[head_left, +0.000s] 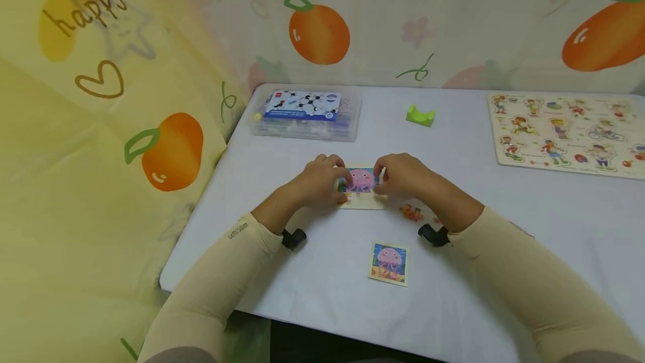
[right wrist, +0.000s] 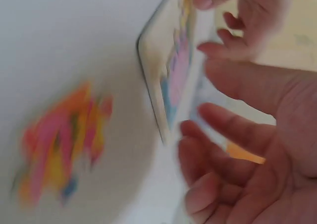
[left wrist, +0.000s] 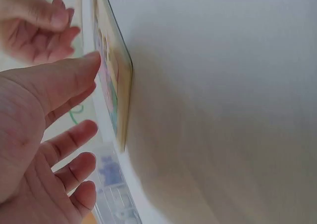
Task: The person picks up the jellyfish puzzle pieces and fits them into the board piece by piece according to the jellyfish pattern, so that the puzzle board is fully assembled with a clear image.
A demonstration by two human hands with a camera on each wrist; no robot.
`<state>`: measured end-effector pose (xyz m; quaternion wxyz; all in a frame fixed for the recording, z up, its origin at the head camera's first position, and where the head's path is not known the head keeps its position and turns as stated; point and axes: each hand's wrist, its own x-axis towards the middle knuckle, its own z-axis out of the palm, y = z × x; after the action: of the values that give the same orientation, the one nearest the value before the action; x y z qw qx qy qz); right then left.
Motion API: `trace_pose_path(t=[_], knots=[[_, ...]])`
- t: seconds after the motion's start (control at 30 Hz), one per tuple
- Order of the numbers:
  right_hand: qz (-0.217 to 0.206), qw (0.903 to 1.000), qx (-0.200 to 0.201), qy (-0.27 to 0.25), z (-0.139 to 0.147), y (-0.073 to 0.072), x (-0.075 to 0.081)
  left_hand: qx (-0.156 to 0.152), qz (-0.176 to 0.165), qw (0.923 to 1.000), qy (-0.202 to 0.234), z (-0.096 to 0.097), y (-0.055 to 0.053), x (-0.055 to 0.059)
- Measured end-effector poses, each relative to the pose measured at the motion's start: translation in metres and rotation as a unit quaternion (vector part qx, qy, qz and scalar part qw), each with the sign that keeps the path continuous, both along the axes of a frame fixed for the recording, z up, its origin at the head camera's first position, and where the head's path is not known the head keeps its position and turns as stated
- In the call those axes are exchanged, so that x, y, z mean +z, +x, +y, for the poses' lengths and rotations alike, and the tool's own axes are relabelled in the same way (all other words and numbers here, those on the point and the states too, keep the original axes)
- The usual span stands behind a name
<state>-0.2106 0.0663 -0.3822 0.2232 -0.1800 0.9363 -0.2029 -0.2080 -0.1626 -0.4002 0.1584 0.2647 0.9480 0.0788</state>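
A small wooden puzzle board [head_left: 361,201] lies on the white table, with pink jellyfish pieces [head_left: 361,180] in its upper part. My left hand [head_left: 322,179] is over the board's left end, thumb tip right at its surface and the other fingers loosely bent in the left wrist view. At the right end is my right hand [head_left: 403,175]; the right wrist view shows its fingers [right wrist: 233,127] relaxed and apart, with nothing between them. Loose orange and pink puzzle pieces [head_left: 412,212] lie below the right hand, blurred in the right wrist view.
Nearer to me lies a jellyfish picture card [head_left: 388,264]. A clear plastic case [head_left: 304,128] with a molecule-printed card stands at the back left. Behind the board is a green curved block [head_left: 420,116]. A large wooden picture board [head_left: 569,136] occupies the back right, before a fruit-patterned curtain [head_left: 373,43].
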Motion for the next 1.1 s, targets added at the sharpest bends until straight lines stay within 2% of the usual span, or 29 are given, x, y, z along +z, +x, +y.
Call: trace_pose_path(t=[0.17, 0.33, 0.53, 0.67, 0.87, 1.1], knots=[[-0.036, 0.9965, 0.001, 0.076, 0.026, 0.015, 0.001, -0.030, 0.004, 0.9994, -0.013, 0.001, 0.003, 0.001], [-0.031, 0.9958, 0.015, 0.085, 0.038, 0.026, -0.004, -0.011, -0.019, 0.9992, -0.034, 0.000, 0.002, 0.001], [-0.004, 0.9988, 0.018, 0.045, 0.043, 0.035, -0.011, 0.003, -0.032, 0.9993, -0.021, 0.001, 0.003, 0.001], [0.009, 0.9998, 0.009, 0.013, 0.042, 0.036, -0.012, 0.006, -0.033, 0.9993, -0.019, 0.001, 0.002, 0.000], [0.020, 0.9990, 0.003, -0.040, 0.033, 0.025, -0.010, 0.008, -0.047, 0.9989, -0.002, 0.002, 0.000, 0.000], [0.029, 0.9954, 0.014, -0.090, 0.003, 0.014, -0.011, 0.012, -0.060, 0.9980, 0.016, 0.006, -0.001, -0.005]])
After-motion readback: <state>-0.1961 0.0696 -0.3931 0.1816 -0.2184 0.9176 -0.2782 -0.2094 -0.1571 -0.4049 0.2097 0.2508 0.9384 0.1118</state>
